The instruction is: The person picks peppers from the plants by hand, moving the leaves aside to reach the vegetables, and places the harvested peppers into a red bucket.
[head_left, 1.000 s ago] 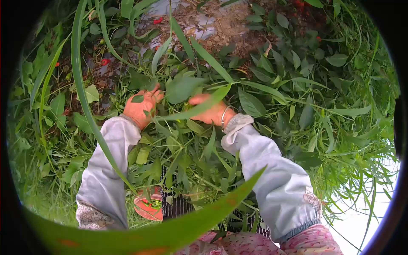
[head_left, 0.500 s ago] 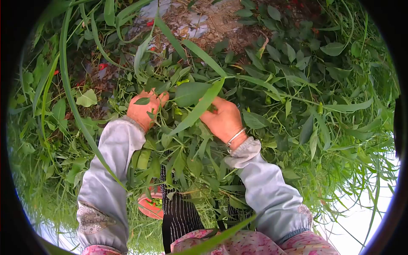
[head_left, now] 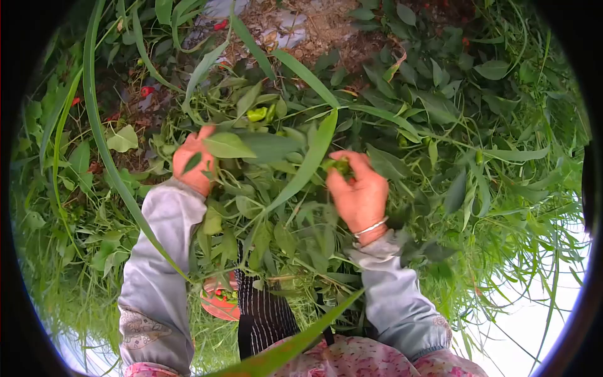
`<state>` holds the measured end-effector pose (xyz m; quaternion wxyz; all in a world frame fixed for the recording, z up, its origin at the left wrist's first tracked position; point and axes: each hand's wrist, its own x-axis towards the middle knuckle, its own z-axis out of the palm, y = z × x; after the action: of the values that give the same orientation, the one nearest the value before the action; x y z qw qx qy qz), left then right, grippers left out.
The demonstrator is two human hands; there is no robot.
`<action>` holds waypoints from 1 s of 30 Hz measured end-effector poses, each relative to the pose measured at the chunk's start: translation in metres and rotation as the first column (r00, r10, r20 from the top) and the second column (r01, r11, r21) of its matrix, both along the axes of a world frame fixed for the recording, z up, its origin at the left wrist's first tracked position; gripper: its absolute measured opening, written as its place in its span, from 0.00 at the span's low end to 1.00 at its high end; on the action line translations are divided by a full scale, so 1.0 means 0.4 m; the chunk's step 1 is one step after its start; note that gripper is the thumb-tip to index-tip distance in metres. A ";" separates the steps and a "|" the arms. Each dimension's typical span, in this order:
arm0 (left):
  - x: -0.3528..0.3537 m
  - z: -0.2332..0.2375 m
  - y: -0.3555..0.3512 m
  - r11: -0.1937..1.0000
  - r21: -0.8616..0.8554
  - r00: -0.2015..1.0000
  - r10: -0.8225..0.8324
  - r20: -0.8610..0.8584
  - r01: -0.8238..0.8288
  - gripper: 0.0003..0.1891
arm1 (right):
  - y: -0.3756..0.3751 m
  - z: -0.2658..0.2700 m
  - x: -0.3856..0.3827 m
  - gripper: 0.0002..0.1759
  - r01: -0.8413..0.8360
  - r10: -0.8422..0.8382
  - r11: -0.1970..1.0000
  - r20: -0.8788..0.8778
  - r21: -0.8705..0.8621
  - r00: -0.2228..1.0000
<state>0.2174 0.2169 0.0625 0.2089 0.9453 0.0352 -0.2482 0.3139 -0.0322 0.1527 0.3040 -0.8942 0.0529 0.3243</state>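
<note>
Between the thumb and fingers of my right hand (head_left: 359, 191) is a small green pepper (head_left: 340, 166). A silver bracelet (head_left: 371, 230) circles that wrist. My left hand (head_left: 196, 164) is in among the pepper plant's foliage, close to a pale leaf (head_left: 229, 146). Leaves cover part of this hand and its fingers are blurred, so their grip cannot be made out. Yellow-green peppers (head_left: 257, 114) hang on the plant beyond and between my hands. A long grass blade (head_left: 309, 164) crosses in front of the plant, just left of my right hand.
A red-orange bucket (head_left: 220, 309) with red and green peppers inside stands low, beside my dark striped trouser leg (head_left: 267, 317). Red peppers (head_left: 147, 91) show among the leaves at upper left. Bare soil (head_left: 326, 31) lies at the top, and tall grass (head_left: 502, 251) grows at right.
My right hand has moved right and slightly down, and a green pepper now shows in its fingers. My left hand has shifted a little left. Leaves between them have swung, exposing yellow-green peppers.
</note>
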 end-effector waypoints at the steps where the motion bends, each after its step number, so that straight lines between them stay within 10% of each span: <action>1: -0.001 -0.001 0.008 0.984 -0.092 0.989 0.151 -0.002 -0.151 0.19 | -0.040 0.001 0.009 0.12 0.046 -0.049 0.998 -0.065 -0.043 0.997; 3: -0.011 0.056 0.016 1.000 -0.018 0.997 -0.010 0.071 0.012 0.14 | -0.074 -0.016 0.002 0.13 0.148 -0.110 0.972 -0.204 0.183 0.973; 6: -0.037 0.042 0.034 0.976 -0.121 0.971 0.197 0.134 -0.181 0.12 | -0.058 -0.018 0.032 0.14 0.430 -0.269 0.847 -0.446 0.312 0.853; 7: -0.040 0.032 0.045 0.661 -0.491 0.780 0.622 -0.064 -0.568 0.12 | -0.038 -0.008 0.058 0.14 0.533 -0.326 0.787 -0.526 0.310 0.786; 8: -0.045 0.022 0.058 0.092 -0.654 0.446 0.801 -0.399 -0.751 0.12 | -0.029 -0.004 0.083 0.14 0.677 -0.404 0.689 -0.639 0.259 0.655; 9: -0.056 0.009 0.074 -0.511 -0.546 0.097 0.665 -0.740 -0.664 0.11 | -0.030 -0.017 0.099 0.14 0.729 -0.402 0.623 -0.683 0.283 0.610; 10: -0.092 -0.014 0.106 -0.210 -0.763 0.402 0.748 -0.528 -0.611 0.10 | -0.028 -0.028 0.112 0.13 0.702 -0.342 0.645 -0.707 0.302 0.619; 12: -0.113 -0.063 0.188 -0.649 -0.669 0.459 0.500 -0.734 -0.362 0.17 | 0.006 -0.034 0.138 0.13 0.615 -0.200 0.715 -0.745 0.333 0.636; 14: -0.135 -0.060 0.228 -0.591 -0.682 0.317 0.609 -0.727 -0.431 0.16 | 0.028 -0.087 0.127 0.13 0.405 0.030 0.818 -0.734 0.408 0.678; 17: -0.060 0.007 0.179 0.391 -0.688 0.632 0.765 -0.127 -0.612 0.13 | 0.092 -0.121 0.124 0.18 0.045 0.247 0.913 -0.638 0.406 0.730; 20: -0.051 0.010 0.167 0.350 -0.700 0.591 0.796 -0.127 -0.623 0.14 | 0.118 -0.229 0.090 0.20 0.024 0.227 0.905 -0.531 0.424 0.817; 26: -0.058 0.024 0.128 0.012 -0.775 0.444 0.826 -0.349 -0.632 0.15 | 0.232 -0.371 0.134 0.17 -0.051 0.217 0.973 -0.808 0.226 0.548; 30: -0.053 0.040 0.114 0.328 -0.751 0.587 0.804 -0.097 -0.573 0.14 | 0.247 -0.415 0.107 0.17 0.043 0.174 0.974 -0.860 0.221 0.479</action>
<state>0.1961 0.2624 0.0784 0.6469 0.6980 0.3068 0.0173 0.3568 0.0668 -0.0133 0.3154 -0.5677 0.1311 0.7491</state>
